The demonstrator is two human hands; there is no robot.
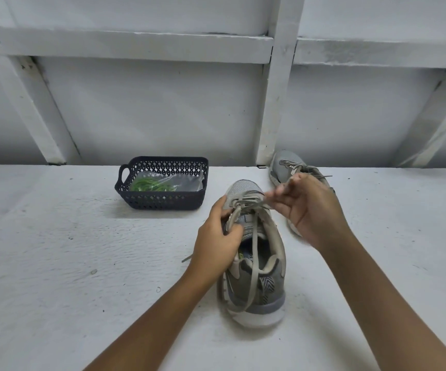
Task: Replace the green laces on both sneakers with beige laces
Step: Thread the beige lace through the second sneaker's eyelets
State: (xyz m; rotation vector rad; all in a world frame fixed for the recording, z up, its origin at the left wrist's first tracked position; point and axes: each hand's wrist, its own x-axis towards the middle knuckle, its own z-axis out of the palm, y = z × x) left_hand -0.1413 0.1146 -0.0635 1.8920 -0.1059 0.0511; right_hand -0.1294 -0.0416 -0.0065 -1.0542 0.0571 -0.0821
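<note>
A grey sneaker (256, 285) stands on the white surface in front of me, heel toward me, with a beige lace (252, 253) threaded through its lower eyelets and hanging down over the heel. My left hand (216, 236) grips the sneaker's left side at the eyelets. My right hand (305, 207) pinches an end of the beige lace just right of the tongue. A second grey sneaker (286, 167) with a beige lace lies behind my right hand, partly hidden. Green laces (149, 185) lie in a clear bag inside the dark basket (163, 203).
The basket sits to the left behind the sneakers. A white wall with wooden posts and rails (275, 103) rises along the back edge of the surface. Another lace end (187, 258) pokes out left of my left wrist.
</note>
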